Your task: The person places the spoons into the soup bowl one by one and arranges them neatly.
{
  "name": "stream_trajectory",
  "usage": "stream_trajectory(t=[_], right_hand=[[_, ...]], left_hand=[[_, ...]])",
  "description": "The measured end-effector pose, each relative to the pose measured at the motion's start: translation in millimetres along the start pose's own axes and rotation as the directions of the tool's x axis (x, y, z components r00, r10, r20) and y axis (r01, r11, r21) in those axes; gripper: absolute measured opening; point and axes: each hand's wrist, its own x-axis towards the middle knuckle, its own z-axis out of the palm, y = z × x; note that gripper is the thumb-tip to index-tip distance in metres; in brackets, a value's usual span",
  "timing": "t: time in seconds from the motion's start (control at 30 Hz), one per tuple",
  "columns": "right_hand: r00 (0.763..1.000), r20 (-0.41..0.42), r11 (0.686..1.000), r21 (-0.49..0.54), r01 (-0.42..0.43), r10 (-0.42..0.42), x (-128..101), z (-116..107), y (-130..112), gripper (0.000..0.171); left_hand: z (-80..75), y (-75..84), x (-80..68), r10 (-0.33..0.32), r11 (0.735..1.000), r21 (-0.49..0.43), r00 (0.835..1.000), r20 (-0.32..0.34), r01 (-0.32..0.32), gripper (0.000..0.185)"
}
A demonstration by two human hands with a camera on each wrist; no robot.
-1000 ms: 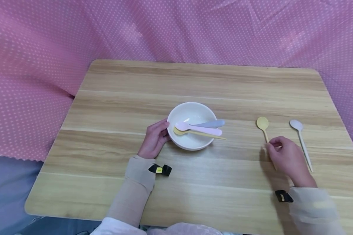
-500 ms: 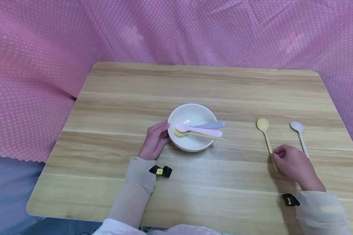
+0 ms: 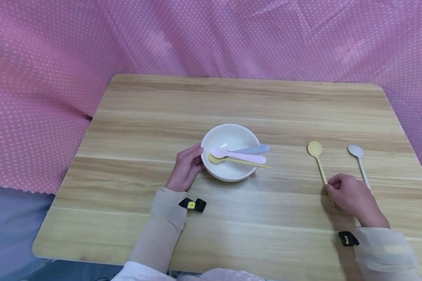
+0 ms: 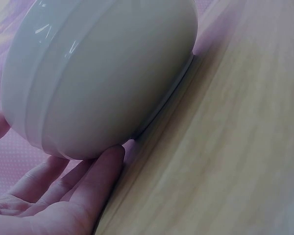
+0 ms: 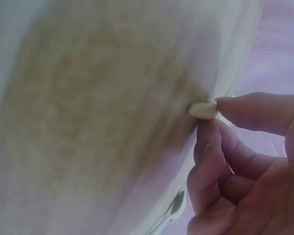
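Evidently pinching a long-handled yellow spoon (image 3: 315, 149) near the tail of its handle, between thumb and fingers of the right grip (image 3: 351, 199), at the near right of the surface (image 3: 260, 242). Presumably held so because of that thin handle, better suited to fingertips than to a full fist. Pointing its round head away toward the far side; impossible to tell whether lying flat or slightly lifted at the pinched end.

Just right of that, partly hidden by the same grip, a pale spoon (image 3: 356, 151) at a similar slant.

Somewhat farther, left of both, curved around the left side of a white bowl (image 3: 233, 134): the left grip (image 3: 184, 169), with thumb at the rim and fingers low on the outer wall. Likely a steadying hold rather than a lifting one, judging by the bowl's foot down on the surface.

Inside, leaning with handles out over the right rim, probably too long to fit within: a second yellow spoon (image 3: 249, 161), a pink spoon (image 3: 246, 156) and a blue-grey spoon (image 3: 253, 149). Farthest off, beyond the surface, pink polka-dot cloth (image 3: 211, 37).
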Motion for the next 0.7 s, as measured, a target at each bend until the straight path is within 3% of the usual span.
stream_trajectory(t=[0.2, 0.7], right_hand=[[1.000, 0.009, 1.000, 0.008, -0.008, 0.008, -0.5, 1.1, 0.5, 0.024], [0.996, -0.089, 0.999, 0.034, -0.013, 0.016, -0.8, 0.7, -5.8, 0.025]], left_hand=[[-0.5, -1.1, -0.3, -0.011, 1.000, -0.006, 1.000, -0.005, 0.011, 0.043], [-0.1, -1.5, 0.8, 0.007, 1.000, -0.024, 1.000, -0.006, -0.007, 0.042]])
